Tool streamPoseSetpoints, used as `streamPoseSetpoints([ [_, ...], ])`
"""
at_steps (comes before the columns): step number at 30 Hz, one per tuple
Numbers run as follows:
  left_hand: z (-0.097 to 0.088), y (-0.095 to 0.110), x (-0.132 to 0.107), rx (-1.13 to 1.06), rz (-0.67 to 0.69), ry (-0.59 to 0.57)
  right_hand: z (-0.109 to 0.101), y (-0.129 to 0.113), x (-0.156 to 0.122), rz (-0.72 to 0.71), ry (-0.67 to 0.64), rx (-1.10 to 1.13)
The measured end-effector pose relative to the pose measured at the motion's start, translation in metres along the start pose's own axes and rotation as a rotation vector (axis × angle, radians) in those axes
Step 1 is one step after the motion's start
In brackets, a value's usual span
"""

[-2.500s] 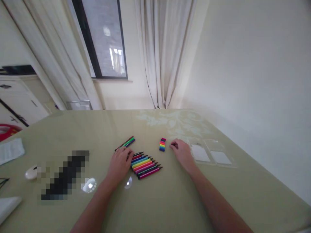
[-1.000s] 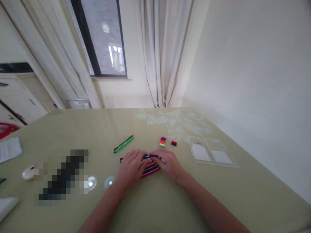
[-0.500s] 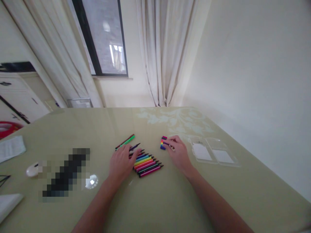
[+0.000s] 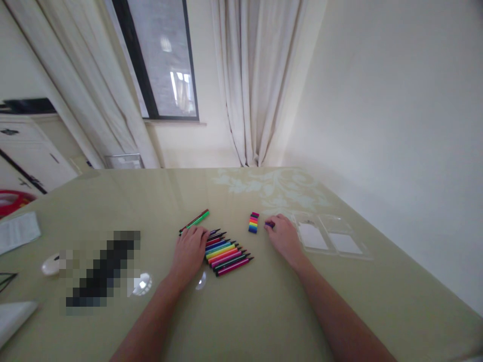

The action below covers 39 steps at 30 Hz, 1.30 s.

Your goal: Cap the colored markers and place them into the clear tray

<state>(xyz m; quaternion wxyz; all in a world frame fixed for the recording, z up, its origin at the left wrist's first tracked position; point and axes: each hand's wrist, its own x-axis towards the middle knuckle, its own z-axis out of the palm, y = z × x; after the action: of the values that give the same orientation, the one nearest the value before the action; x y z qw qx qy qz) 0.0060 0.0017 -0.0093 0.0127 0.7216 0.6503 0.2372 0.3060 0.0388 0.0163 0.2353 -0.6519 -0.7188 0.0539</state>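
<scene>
on the glossy olive surface (image 4: 241, 317), slim multicoloured uncapped markers (image 4: 230, 257) lie in a slanted row, the left hand (image 4: 189, 250) curled over some left ends, its grip impossible to tell. farther off, the right hand (image 4: 283, 237) has its fingers pinched around a small dark purple cap (image 4: 269, 224), just beside a rainbow-coloured strip of small caps (image 4: 253, 222).

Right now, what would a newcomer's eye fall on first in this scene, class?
Probably the bright row of markers, slanting across the middle of the table, with the left hand at its left end. Next might come the small rainbow row of caps beyond it to the right, beside the right hand, which pinches a small dark purple piece.
</scene>
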Motion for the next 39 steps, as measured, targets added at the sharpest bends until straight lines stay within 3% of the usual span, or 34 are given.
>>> streamPoseSetpoints([
  [8,0.002,-0.004,0.003,-0.137,0.026,0.027,0.001,0.002,0.000,0.016,-0.029,0.004],
  [12,-0.002,-0.012,0.005,-0.041,-0.085,0.131,0.004,0.005,0.000,0.009,-0.023,0.038],
  [23,-0.013,-0.016,0.004,0.149,-0.296,0.128,0.013,0.016,0.005,-0.021,0.029,0.164],
  [34,-0.016,-0.024,0.003,0.084,-0.288,0.094,0.017,0.023,0.007,-0.025,0.083,0.135],
  [39,-0.016,-0.023,0.007,-0.019,-0.273,0.118,0.008,0.008,0.002,-0.095,0.144,0.162],
])
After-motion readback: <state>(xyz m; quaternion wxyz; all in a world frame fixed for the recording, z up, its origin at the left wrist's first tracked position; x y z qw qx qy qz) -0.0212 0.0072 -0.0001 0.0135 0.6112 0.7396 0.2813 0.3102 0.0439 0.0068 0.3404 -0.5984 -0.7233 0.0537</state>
